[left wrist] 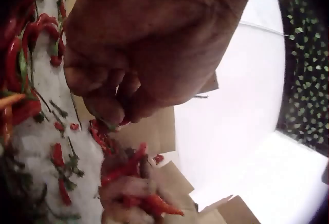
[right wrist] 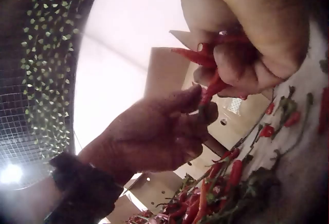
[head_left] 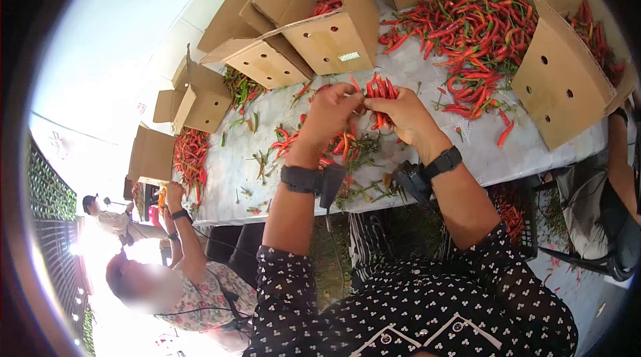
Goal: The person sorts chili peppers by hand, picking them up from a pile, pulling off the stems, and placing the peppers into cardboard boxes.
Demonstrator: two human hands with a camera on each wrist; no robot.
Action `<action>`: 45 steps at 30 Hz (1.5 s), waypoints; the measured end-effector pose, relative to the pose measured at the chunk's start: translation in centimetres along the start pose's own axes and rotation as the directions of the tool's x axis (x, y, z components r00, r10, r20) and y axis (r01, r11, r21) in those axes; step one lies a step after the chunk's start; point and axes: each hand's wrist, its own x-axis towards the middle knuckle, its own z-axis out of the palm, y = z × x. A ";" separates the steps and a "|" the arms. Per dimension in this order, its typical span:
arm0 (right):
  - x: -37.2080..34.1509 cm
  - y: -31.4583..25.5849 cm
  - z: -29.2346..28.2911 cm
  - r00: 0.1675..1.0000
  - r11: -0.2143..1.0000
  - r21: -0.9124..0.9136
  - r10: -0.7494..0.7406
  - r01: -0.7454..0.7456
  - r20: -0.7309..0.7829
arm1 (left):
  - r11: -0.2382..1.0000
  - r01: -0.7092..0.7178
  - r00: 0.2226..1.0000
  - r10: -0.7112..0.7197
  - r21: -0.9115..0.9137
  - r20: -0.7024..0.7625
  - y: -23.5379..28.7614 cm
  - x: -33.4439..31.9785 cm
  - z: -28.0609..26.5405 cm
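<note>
My right hand (head_left: pixel 405 115) holds a small bunch of red chilies (head_left: pixel 382 93), its fingers curled round them above the table. Close against it, my left hand (head_left: pixel 330 115) pinches a chili by the stem end between thumb and fingers; the right wrist view shows this red chili (right wrist: pixel 209 91) between the two hands. In the left wrist view the left fingers (left wrist: pixel 105 112) are bent together at the tips. Beneath the hands lie loose red chilies (head_left: pixel 344 146) and green stems (head_left: pixel 364 150).
A large heap of red chilies (head_left: pixel 484 30) lies at the back right, beside an open cardboard box (head_left: pixel 564 76). More boxes (head_left: pixel 330 43) stand along the back and left. Another person (head_left: pixel 193 283) works at the left, near a smaller chili pile (head_left: pixel 191 156).
</note>
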 end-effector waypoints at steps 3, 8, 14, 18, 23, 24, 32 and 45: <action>-0.8 -0.4 0.7 0.997 0.999 -0.014 -0.028 0.029 0.073 | 0.991 -0.104 0.994 0.101 -0.079 -0.047 -0.5 -1.4 0.5; -1.4 0.3 1.8 0.987 0.985 -0.052 -0.160 0.162 0.029 | 0.990 -0.101 0.992 0.093 -0.096 -0.080 -1.1 -4.3 -0.1; -2.9 1.3 3.1 0.957 0.949 -0.126 -0.287 0.289 0.035 | 0.992 -0.074 0.992 0.063 -0.105 -0.107 -1.8 -6.7 0.4; -3.9 3.1 3.2 0.939 0.926 -0.174 -0.343 0.336 -0.008 | 0.994 -0.102 0.986 0.096 -0.037 -0.136 -2.5 -7.9 1.1; -5.0 4.4 3.3 0.876 0.828 -0.334 -0.481 0.451 -0.009 | 0.970 -0.140 0.982 0.111 -0.199 -0.153 -4.0 -8.6 2.2; -5.5 4.3 3.7 0.876 0.823 -0.342 -0.482 0.453 -0.001 | 0.967 -0.147 0.981 0.115 -0.207 -0.159 -4.3 -8.7 2.2; -6.6 4.1 5.3 0.850 0.679 -0.551 -0.514 0.485 0.116 | 0.836 -0.393 0.739 0.535 0.383 -0.409 -5.4 -10.5 2.2; -5.0 -5.1 8.5 0.921 0.919 -0.072 -0.385 0.389 0.054 | 0.836 -0.451 0.641 0.547 0.312 -0.539 -7.2 -12.4 -0.4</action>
